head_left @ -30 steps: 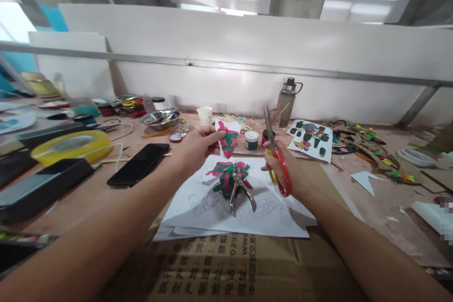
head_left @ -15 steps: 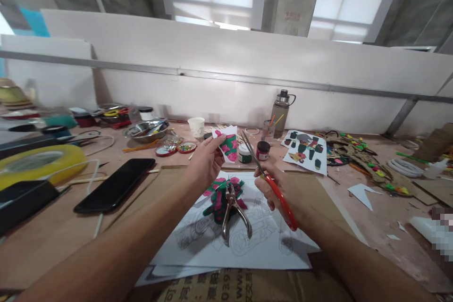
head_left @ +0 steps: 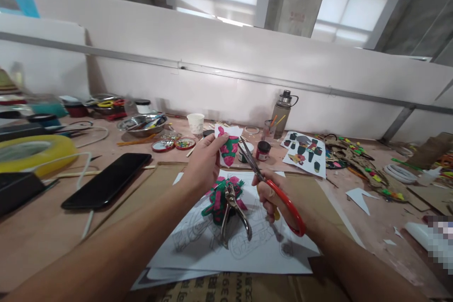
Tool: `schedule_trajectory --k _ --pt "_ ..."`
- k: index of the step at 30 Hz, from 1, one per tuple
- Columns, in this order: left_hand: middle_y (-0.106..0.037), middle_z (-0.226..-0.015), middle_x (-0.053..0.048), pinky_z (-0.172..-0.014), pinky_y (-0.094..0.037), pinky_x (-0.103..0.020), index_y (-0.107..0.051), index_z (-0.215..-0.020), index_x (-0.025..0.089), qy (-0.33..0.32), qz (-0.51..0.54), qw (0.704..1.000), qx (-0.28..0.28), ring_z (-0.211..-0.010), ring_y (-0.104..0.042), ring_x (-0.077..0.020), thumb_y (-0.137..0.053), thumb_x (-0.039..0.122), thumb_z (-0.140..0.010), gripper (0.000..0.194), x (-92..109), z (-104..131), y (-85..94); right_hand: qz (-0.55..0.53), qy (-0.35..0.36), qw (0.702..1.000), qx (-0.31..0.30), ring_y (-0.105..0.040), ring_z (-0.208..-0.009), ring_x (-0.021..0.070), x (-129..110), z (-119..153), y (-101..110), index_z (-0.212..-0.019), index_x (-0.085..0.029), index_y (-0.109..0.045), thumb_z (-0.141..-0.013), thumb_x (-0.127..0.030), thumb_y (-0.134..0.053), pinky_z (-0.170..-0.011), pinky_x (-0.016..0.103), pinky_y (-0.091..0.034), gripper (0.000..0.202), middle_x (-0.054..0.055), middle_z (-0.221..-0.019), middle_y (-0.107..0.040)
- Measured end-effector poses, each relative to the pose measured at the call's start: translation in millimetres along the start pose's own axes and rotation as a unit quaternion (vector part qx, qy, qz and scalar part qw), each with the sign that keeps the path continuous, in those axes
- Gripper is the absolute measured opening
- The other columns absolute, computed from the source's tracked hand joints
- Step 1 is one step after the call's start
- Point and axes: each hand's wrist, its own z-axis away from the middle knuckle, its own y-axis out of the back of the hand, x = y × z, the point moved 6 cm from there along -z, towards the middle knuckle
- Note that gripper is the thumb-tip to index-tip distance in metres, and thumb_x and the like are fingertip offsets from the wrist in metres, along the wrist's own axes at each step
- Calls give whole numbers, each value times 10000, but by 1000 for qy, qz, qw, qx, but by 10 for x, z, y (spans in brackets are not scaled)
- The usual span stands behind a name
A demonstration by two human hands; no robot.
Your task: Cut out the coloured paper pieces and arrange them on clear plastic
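My left hand pinches a piece of white paper painted pink and green, held up over the table. In my right hand are red-handled scissors, their blades pointing up and left, close to the paper's right edge. Below both hands, a metal hole punch lies on a pile of painted pink and green cutouts. Under these are white sheets with pencil drawings, resting on brown cardboard.
A black phone and a yellow tape roll lie to the left. Behind stand a paper cup, a red paint jar, a bottle and a metal bowl. A painted sheet lies to the right.
The painted paper has turned in my left hand, so more of its pink and green shape shows. My right hand and the scissors have shifted slightly down. The view has tilted a little.
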Motion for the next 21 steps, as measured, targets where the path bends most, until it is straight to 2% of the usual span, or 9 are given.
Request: schedule_trajectory --k 4,10,15,21 --pt "-644 -610 14 -447 -446 -192 -656 -749 170 -16 -60 997 -39 -499 -579 -102 -837 277 -682 220 -8 27 -29 -5 4 1000 -4 -463 -430 97 -8 14 -4 -1044 -229 -570 -880 -566 -564 -425 220 -447 375 -44 -645 -465" --pt "-641 -595 12 -400 -398 -213 -622 -811 216 13 -91 991 -99 -537 -645 -169 -829 333 -699 263 -87 83 -129 -15 10 1000 6 -475 -421 100 4 -2 7 -1076 -235 -558 -839 -611 -604 -416 219 -440 446 -57 -648 -445" --pt "-662 -641 6 -492 -462 -223 -624 -811 194 30 -91 990 -106 -558 -631 -145 -834 327 -678 283 -143 186 -191 -13 14 999 26 -481 -431 97 1 -5 17 -1078 -243 -560 -863 -599 -574 -422 220 -446 416 -37 -694 -498" --pt "-644 -663 12 -529 -480 -233 -632 -795 179 48 -95 988 -112 -539 -583 -118 -831 310 -670 270 -222 227 -193 2 18 999 38 -464 -446 112 -1 -26 19 -1103 -275 -556 -883 -593 -536 -424 224 -450 388 -36 -662 -467"
